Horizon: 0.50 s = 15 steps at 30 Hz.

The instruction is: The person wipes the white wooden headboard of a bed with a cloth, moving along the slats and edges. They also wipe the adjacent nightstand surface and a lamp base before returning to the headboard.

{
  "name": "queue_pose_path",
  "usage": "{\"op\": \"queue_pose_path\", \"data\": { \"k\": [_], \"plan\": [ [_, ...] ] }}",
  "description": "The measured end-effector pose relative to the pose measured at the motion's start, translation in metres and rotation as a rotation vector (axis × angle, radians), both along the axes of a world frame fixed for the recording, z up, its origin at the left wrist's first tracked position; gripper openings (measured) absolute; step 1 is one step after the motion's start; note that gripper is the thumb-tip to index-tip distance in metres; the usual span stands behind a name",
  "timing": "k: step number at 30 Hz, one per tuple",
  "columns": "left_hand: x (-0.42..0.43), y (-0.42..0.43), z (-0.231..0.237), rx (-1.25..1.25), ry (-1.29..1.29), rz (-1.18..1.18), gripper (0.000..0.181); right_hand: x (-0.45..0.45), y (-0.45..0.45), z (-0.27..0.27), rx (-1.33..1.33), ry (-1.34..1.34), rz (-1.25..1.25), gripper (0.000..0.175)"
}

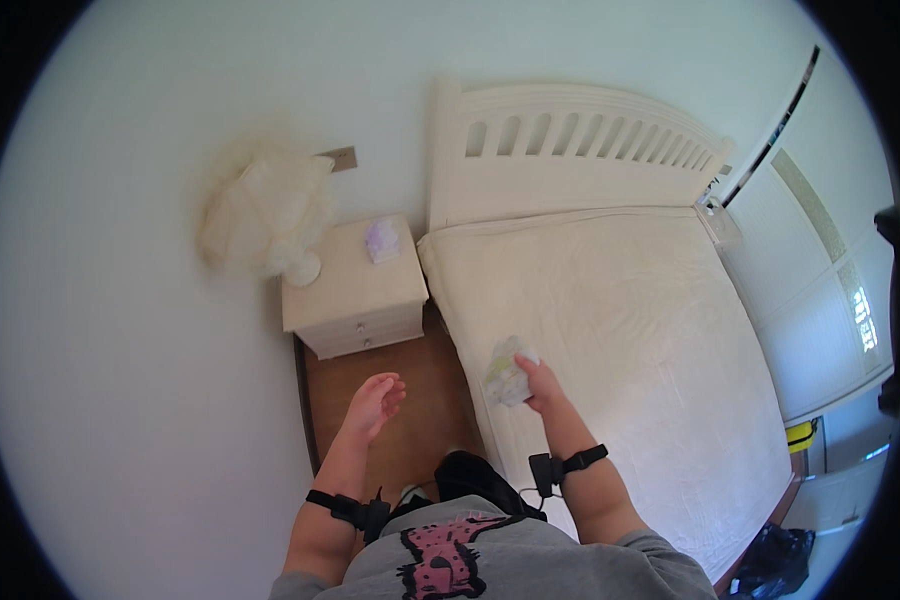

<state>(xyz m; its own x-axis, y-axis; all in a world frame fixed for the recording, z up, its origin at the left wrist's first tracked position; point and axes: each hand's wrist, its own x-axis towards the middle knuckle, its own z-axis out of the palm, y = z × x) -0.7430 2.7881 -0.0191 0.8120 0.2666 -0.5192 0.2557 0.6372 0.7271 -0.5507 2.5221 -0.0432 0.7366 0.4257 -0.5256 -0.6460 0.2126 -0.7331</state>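
My right hand (pixel 543 385) grips a soft white packet (pixel 508 373) with pale green and yellow print, like a tissue pack, held above the near left side of the bed. My left hand (pixel 376 405) hovers over the wooden floor (pixel 427 390) with its fingers slightly curled and apart, and nothing shows in it. Ahead of it stands a cream nightstand (pixel 337 292) with two drawers. On the nightstand's top lies a pale purple and white packet (pixel 382 240). A table lamp with a frilly cream shade (pixel 270 202) stands at its left.
The bed (pixel 607 300) has a cream fitted sheet and a slatted headboard (pixel 570 172). White sliding wardrobe doors (pixel 795 292) line the right side. A black plastic bag (pixel 772 562) lies at lower right, near a yellow object (pixel 800 436). A wall socket (pixel 343 158) is behind the lamp.
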Motion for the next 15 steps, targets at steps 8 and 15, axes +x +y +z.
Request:
{"op": "queue_pose_path", "data": {
  "k": [8, 15],
  "plan": [
    [0.193, 0.117, 0.006, 0.231, 0.066, 0.002, 0.019, 0.287, 0.078, 0.071, -0.195, -0.509, -0.362, 0.043],
    [0.334, 0.205, 0.002, 0.265, 0.210, 0.014, 0.019, 0.599, 0.154, 0.199, -0.903, -1.452, -0.723, 0.047]
  ]
}}
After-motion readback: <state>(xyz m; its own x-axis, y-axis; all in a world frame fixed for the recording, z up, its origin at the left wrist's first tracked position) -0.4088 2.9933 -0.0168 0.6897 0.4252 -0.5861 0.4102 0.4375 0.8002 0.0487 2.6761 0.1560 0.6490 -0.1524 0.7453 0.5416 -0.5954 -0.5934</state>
